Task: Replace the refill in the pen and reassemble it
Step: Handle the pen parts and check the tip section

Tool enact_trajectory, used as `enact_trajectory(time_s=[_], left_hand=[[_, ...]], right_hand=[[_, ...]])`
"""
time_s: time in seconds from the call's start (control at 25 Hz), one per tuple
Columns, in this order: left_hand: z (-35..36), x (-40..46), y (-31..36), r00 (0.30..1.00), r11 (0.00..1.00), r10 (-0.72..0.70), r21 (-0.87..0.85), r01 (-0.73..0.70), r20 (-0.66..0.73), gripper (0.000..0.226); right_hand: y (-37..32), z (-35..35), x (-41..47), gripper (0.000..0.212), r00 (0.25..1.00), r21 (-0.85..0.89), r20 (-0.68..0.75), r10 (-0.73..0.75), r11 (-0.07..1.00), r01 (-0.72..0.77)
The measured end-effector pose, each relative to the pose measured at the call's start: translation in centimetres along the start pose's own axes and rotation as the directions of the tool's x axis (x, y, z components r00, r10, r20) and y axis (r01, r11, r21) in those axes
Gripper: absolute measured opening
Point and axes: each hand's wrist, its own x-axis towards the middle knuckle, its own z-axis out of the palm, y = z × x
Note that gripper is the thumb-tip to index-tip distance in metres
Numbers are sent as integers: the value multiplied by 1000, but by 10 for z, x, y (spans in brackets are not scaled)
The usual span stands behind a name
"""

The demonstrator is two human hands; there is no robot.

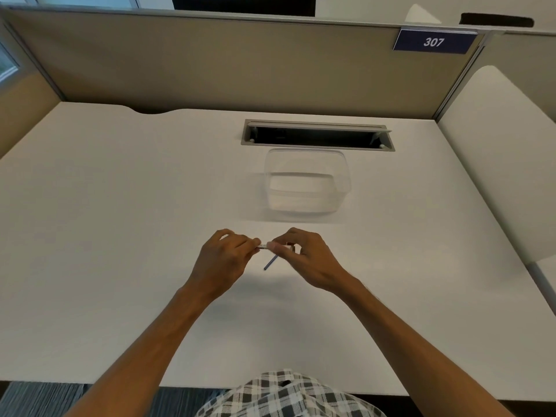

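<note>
Pen (263, 246): was held above the desk (120, 206), pinched between both hands; only a short pale/metallic stretch showed in the gap between the fingertips.
Axis: the visible stretch ran roughly left-right, hand to hand.
Left hand (224, 260): was closed, thumb and fingers pinched on the pen's left end.
Right hand (304, 257): was closed on the pen's right end; fingertips sat just right of the gap, touching the barrel.
Refill (270, 262): thin, straight, dark blue-grey rod; it angled down and toward the person from under the right fingertips, tilted off the pen axis. Could not tell whether it was gripped or lying on the desk.
Nearer hand: the right one, for the refill.
Step (judgement): looked like pulling apart or joining at the middle joint; could not tell which.
Key relation: refill was not coaxial with the barrel; it would need aligning before insertion.
Container (307, 182): clear plastic, rounded corners, well beyond the grip, apart from both hands; looked empty.
Desk: matte white, smooth.
</note>
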Motion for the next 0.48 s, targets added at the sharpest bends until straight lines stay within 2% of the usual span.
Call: enact_trajectory(time_s=[0.08, 0.16, 0.24, 0.36, 0.48], left_hand=[[-1, -5, -3, 998, 998, -60, 8, 60, 29, 21], [-1, -11, -6, 994, 995, -93, 33, 92, 49, 18], [-1, -16, -9, 992, 993, -115, 39, 112, 61, 17], [0, -22, -10, 985, 988, -152, 34, 149, 77, 15], [1, -25, -11, 980, 984, -179, 27, 177, 92, 14]], right_hand=[[10, 3, 4, 29, 998, 155, -41, 39, 987, -32], [19, 7, 9, 22, 996, 156, -66, 58, 987, -47], [28, 12, 13, 18, 999, -71, -35, 10, 997, -12], [41, 23, 21, 24, 992, -445, 97, -79, 888, 114], [49, 31, 28, 24, 975, -571, 167, -143, 792, 214]])
